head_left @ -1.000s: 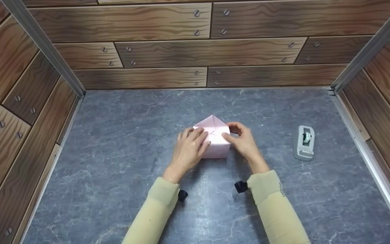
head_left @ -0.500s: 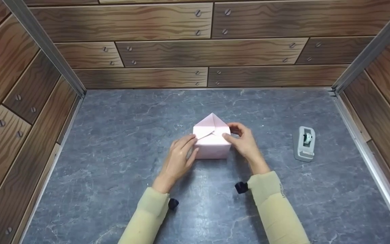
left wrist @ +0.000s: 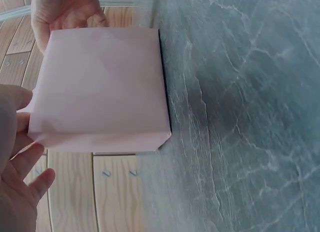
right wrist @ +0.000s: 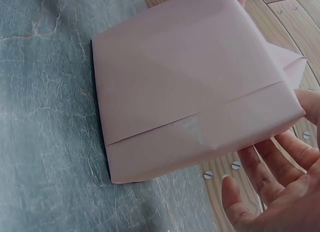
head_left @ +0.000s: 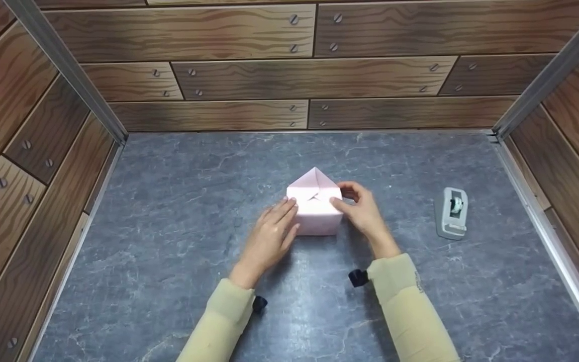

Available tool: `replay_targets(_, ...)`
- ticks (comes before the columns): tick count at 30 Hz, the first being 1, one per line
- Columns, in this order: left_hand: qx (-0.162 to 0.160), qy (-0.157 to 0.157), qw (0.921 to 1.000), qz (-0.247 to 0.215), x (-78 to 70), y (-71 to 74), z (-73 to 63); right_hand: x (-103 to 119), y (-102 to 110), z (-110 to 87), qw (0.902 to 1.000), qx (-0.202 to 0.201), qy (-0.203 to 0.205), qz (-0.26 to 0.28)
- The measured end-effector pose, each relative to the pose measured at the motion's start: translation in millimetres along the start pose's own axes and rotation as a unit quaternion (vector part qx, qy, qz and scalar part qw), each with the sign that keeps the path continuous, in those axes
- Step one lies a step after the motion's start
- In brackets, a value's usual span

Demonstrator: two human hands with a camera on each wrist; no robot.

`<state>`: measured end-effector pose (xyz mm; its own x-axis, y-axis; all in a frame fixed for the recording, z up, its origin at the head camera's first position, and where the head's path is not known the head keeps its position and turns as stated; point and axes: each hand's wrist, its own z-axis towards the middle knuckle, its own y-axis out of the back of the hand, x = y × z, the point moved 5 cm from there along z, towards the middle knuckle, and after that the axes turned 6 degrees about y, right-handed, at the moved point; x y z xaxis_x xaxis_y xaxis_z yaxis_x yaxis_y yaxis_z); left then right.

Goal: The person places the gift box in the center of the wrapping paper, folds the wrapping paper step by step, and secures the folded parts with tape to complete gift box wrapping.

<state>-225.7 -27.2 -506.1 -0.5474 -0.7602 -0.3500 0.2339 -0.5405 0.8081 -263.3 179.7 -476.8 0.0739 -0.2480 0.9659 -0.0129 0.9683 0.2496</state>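
A box wrapped in pink paper [head_left: 315, 221] stands on the table, with paper folded across its top and a pointed flap [head_left: 315, 178] rising at the far side. My left hand [head_left: 270, 232] rests its extended fingers on the top left edge, with the thumb by the front face. On the opposite side, my right hand [head_left: 363, 211] holds the box, thumb on top and fingers bent against the right side. The left wrist view shows the smooth front face [left wrist: 102, 84]; in the right wrist view a paper seam [right wrist: 195, 114] crosses a face. The box's back is hidden.
A grey tape dispenser [head_left: 452, 213] with a roll in it stands to the right on the dark marbled table [head_left: 194, 191]. Wood-patterned walls [head_left: 249, 78] with metal edges enclose the back and both sides.
My left hand drew back left from the top folds, whose edge lifted slightly, then came a little right again; the fold now lies lower. The right hand has kept its place.
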Motion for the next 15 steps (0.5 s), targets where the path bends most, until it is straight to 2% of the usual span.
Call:
replay_targets(5,0.009,0.016,0.9985,0.052,-8.2,-1.5,8.3,-16.9,1.2,7.5,1.0,-0.003,0.004,0.008)
replay_targets(9,0.001,0.021,0.9956,0.091,-16.5,-4.6,16.3,-35.9,1.7,14.6,0.9997,-0.006,0.019,0.015)
replay_targets(14,-0.015,0.027,0.9916,0.125,-24.8,-11.2,25.7,-41.4,1.6,15.2,0.9989,-0.012,0.045,0.012)
replay_targets(15,-0.014,0.031,0.9907,0.132,-25.8,-12.7,27.3,-35.5,1.8,12.7,0.9989,-0.012,0.045,0.01)
